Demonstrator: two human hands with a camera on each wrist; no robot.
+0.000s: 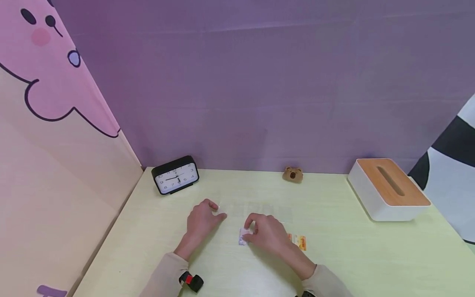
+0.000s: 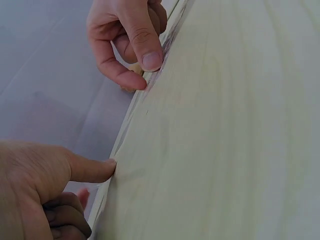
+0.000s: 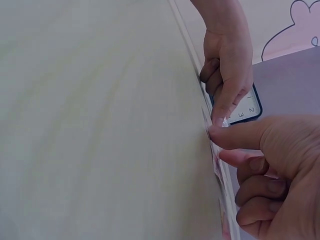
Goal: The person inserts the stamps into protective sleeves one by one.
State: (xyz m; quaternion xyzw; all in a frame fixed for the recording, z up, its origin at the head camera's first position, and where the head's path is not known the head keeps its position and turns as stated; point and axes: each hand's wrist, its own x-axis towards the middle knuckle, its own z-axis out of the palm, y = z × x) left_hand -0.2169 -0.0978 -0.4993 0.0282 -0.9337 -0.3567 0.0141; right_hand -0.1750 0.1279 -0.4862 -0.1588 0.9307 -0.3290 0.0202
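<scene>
A clear plastic strip with faint rectangular pockets [image 1: 256, 210] lies flat across the middle of the table. At its left end my left hand [image 1: 203, 218] holds the edge between thumb and index finger, where a bit of clear film [image 3: 226, 121] glints. My right hand [image 1: 268, 233] has thumb and index finger on a small white and purple card [image 1: 243, 241], gripping it close to the tabletop, below the strip. Partly behind the right wrist are small orange and yellow cards [image 1: 301, 242]. The left wrist view shows both hands [image 2: 45, 185] low over the table.
A black-framed clock [image 1: 177, 177] stands at the back left. The small brown bear-head figure [image 1: 293, 175] sits near the back edge. At right is a white tissue box with a wooden lid [image 1: 389, 189]. A purple curtain [image 1: 259, 90] hangs behind the table.
</scene>
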